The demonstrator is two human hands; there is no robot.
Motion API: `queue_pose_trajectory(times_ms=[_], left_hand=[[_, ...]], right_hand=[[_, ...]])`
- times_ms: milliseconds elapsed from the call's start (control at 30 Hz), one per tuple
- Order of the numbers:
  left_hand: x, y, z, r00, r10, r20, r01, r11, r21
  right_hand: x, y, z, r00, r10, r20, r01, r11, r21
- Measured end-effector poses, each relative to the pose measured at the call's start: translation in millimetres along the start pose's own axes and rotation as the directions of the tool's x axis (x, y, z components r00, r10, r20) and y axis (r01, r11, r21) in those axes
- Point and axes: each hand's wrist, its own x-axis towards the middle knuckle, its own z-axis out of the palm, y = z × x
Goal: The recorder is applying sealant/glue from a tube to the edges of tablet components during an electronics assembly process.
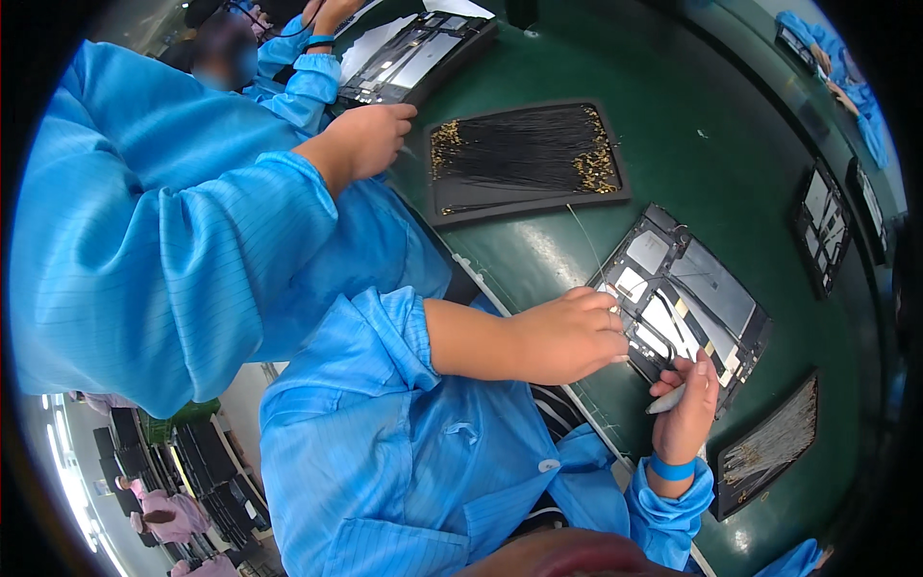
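Two bright blue, fine-striped cloth sleeves [389,337] lie nearest, the right one below a blue wristband [672,468]. Above the band, the right grip [685,394] is curled round a grey-white, tapered tool [665,400], its fingertips at the near edge of an opened, flat, black-framed electronic device [707,284] with silver-grey panels. The left grip [572,337] is at the device's left edge, fingers drawn narrow on a thin, dark cable [585,236] that runs up from them. The device lies tilted across the dark green counter [673,163]; its small white patches look like labels, any print too small to read. Right of it, a black, shallow tray [729,498] carries pale, thin strands [774,444]. Beyond the left grip, another black, rectangular tray [524,208] holds black cables with gold-coloured ends [514,154]. Left of that tray, a neighbour's bare hand [370,139] is near a second opened device [413,53]. Two more opened devices [823,229] stand out toward the far right, with blue-sleeved co-workers [846,72] past them.
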Motion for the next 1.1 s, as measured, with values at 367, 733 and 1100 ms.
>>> queue_pose_trajectory(times_ms=[367,733,1100], left_hand=[[-22,-3,-20,0.983,-0.041,0.181,0.039,0.999,0.013],[-35,-35,-40,0.994,0.039,0.104,-0.045,0.997,0.056],[-32,-4,-18,0.991,-0.011,0.136,0.018,0.999,-0.046]], right_hand=[[0,7,21,0.988,-0.135,-0.078,0.115,0.969,-0.221],[-2,7,6,0.994,-0.05,-0.092,0.026,0.969,-0.245],[0,9,5,0.998,-0.057,0.009,0.058,0.991,-0.123]])
